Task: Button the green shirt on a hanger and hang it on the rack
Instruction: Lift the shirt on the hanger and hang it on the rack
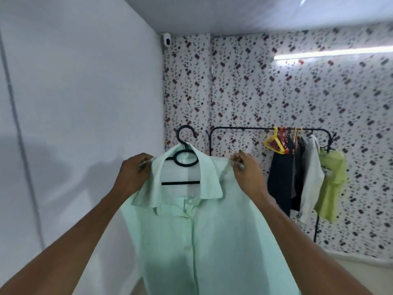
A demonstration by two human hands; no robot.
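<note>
Pale mint-green cotton fills the lower middle of the view: the green shirt (204, 241) hangs from a black hanger (184, 160) held up in the air in front of the person, its front placket closed down the centre and its collar open around the hanger's ring and bar. Behind it to the right stands the black rack (244, 129) against a speckled wall (255, 86), well apart from the shirt, with a few dark garments, a white garment (312, 179) and a lime-green top (331, 184) bunched at its far end beside yellow and red hangers (275, 143). The left hand (134, 171) is closed, pinching the shirt's shoulder over the hanger's end. The right hand (246, 169) pinches the opposite shoulder the same way. A small white camera (167, 39) sits in the upper corner.
</note>
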